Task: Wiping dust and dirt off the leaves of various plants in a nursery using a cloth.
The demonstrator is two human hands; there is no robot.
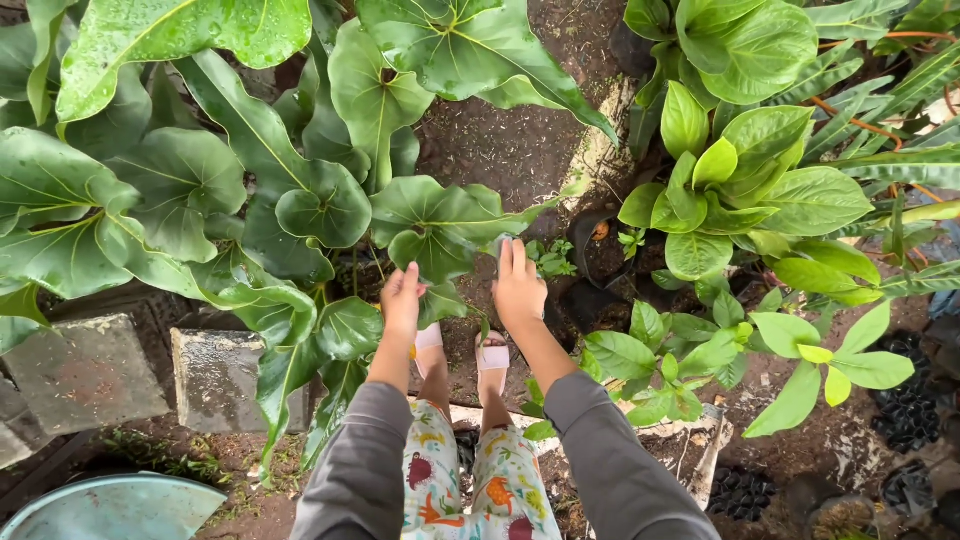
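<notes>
- My left hand (402, 300) reaches forward with the fingers loosely curled, fingertips at the lower edge of a broad green leaf (440, 228); I cannot tell whether it pinches the leaf or only touches it.
- My right hand (518, 285) is flat and released, fingers straight and together, its fingertips at the right-hand lower edge of the same leaf, gripping nothing.
- That leaf sits between the two hands, just above them, on the big-leaved plant (250, 180) that fills the upper left of the view; its surface looks wet.
- Both forearms are in grey sleeves (600, 450), and below them I see patterned trousers (470, 490) and pale sandals (492, 355) on dark soil (510, 140).
- A second plant with lighter, rounder leaves (740, 190) stands well to the right, with a dark pot (600, 260) near its base.
- Two grey paving blocks (215, 375) lie to the left, and a pale blue basin rim (120, 505) shows at the bottom left corner.
</notes>
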